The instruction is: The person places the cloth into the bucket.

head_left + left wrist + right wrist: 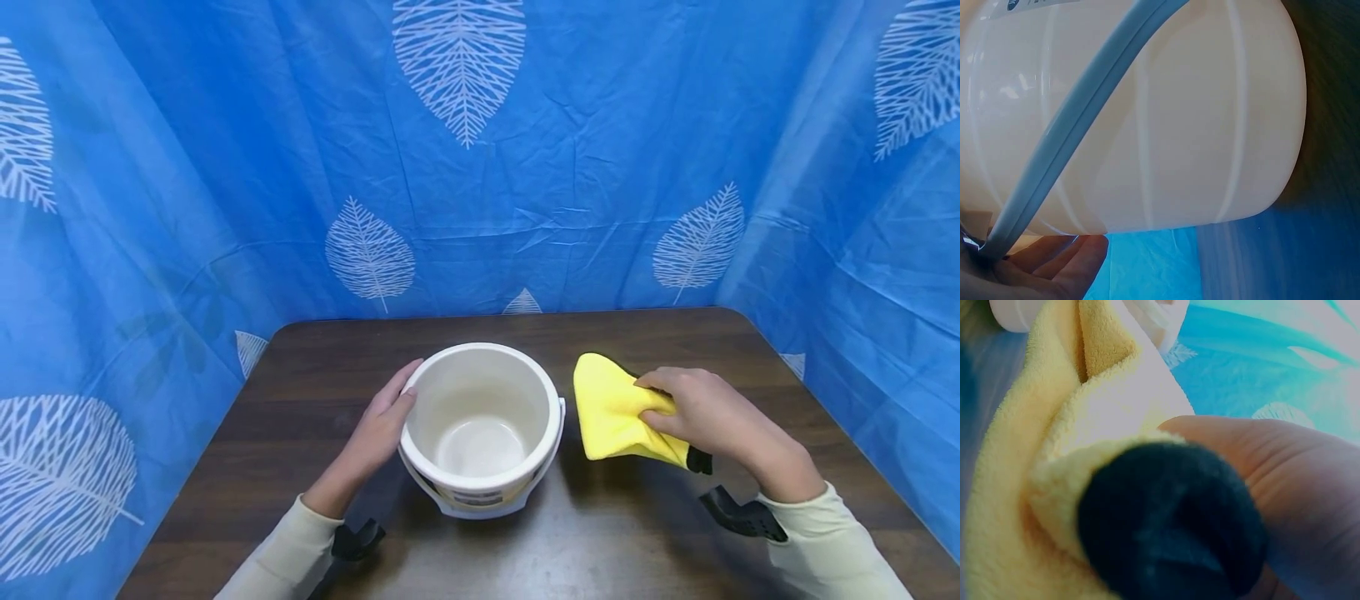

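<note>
In the middle of the head view a white bucket (480, 367) stands upright, with its inside showing and a label low on its front. Its pale handle (1066, 144) hangs down across the outer wall. My left hand (381, 422) holds the bucket's left side at the rim; its fingers (1082, 265) lie against the far side of the wall in the left wrist view. Right of the bucket, my right hand (701, 412) pinches a folded yellow cloth (611, 408) between thumb and fingers. The cloth has a dark edge (1166, 519) and hangs apart from the bucket.
Both sit over a dark wooden table (322, 367) with rounded far corners. A blue curtain (555, 167) with white leaf prints surrounds its back and sides. Black wrist straps (742, 512) show at both sleeves.
</note>
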`<act>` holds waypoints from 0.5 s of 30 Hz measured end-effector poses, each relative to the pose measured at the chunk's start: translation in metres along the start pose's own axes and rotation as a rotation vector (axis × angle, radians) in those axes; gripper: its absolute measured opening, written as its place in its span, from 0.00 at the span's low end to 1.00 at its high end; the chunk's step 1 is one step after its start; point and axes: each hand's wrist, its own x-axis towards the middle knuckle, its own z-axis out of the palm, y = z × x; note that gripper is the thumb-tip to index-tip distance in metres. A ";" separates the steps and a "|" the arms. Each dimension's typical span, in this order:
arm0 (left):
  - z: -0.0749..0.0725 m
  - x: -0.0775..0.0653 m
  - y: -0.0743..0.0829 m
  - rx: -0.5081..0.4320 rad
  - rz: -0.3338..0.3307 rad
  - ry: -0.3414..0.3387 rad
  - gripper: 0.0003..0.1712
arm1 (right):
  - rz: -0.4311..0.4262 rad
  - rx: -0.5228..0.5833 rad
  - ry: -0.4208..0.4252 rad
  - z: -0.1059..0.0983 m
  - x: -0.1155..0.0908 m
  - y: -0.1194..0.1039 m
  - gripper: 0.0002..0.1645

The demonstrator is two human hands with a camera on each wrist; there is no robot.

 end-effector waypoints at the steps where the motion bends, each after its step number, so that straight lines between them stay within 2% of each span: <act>1: 0.000 0.000 0.000 -0.002 0.001 -0.001 0.30 | -0.001 0.000 0.002 -0.001 0.000 0.000 0.22; 7: 0.000 0.000 0.000 -0.007 0.004 -0.004 0.30 | -0.006 0.001 0.001 -0.008 0.001 0.001 0.22; 15: 0.001 -0.002 0.001 -0.003 0.004 0.003 0.30 | -0.028 -0.057 0.016 -0.018 0.005 -0.003 0.22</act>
